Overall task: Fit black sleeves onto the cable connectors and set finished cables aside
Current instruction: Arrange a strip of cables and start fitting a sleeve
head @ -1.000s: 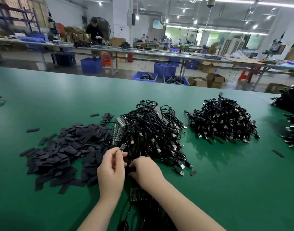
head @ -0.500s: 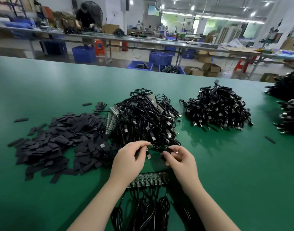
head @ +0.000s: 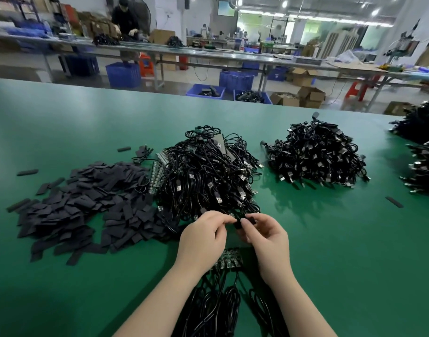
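My left hand (head: 203, 235) and my right hand (head: 267, 235) meet at the near edge of the middle cable heap (head: 208, 176). Between their fingertips is a small black sleeve (head: 239, 221); my right hand pinches it, and my left hand pinches a cable connector, mostly hidden by the fingers. A spread of flat black sleeves (head: 82, 207) lies to the left. Below my hands a row of connectors (head: 229, 260) sits on the green table, with black cables (head: 215, 307) trailing toward me.
A second heap of cables (head: 315, 156) lies to the right, and more cable piles (head: 425, 152) sit at the right edge. A stray sleeve (head: 394, 202) lies on the green table (head: 330, 239). Beyond the table are benches, blue crates and a person working.
Both hands have come together from slightly apart, fingertips now meeting at the sleeve. The view has tilted down a little, showing more of the cables near me.
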The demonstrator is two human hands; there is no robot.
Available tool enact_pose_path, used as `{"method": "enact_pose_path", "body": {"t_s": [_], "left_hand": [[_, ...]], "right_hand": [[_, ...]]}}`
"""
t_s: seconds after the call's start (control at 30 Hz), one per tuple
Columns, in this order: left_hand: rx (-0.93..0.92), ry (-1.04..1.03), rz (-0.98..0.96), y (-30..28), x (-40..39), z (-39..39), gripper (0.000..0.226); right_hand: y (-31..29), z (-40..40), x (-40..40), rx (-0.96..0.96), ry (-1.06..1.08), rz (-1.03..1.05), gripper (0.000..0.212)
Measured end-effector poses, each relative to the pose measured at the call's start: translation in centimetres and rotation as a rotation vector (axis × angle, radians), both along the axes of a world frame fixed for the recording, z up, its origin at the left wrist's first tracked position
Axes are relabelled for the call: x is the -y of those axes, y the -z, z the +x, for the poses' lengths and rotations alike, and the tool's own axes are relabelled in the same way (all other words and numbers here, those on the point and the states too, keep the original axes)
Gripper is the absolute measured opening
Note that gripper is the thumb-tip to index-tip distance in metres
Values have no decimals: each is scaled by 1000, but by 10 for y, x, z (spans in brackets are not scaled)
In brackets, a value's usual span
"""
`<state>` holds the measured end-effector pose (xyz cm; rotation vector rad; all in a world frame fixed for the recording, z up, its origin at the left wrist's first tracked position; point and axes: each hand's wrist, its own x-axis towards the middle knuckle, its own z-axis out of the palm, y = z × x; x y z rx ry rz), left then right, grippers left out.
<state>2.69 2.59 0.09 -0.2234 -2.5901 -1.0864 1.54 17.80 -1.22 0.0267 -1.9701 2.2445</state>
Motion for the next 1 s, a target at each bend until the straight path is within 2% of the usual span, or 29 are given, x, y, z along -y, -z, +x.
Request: {"method": "enact_pose_path", "body": {"t_s": [0.2, 0.43, 0.53, 0.7, 0.93, 1.0], "left_hand": [[-23, 35, 54, 2, 1, 3, 27], [13, 52, 74, 1, 3, 4, 30], [0, 19, 98, 2, 4, 3, 24], [-15, 21, 153, 4, 5, 1, 21], [-21, 41, 204, 9, 10, 0, 21], [-22, 37, 216, 10, 11, 1, 21]], "right_hand": [[-4, 0, 1, 22, -16, -65, 20], [-5, -2, 1, 33, -17, -21, 20], [-5, -1, 1, 37, -59, -71, 20], [-2, -1, -4, 43, -173, -114, 33], [-7, 1, -7, 92, -238, -131, 31], [-9, 3, -5, 81, -240, -70, 27]]}}
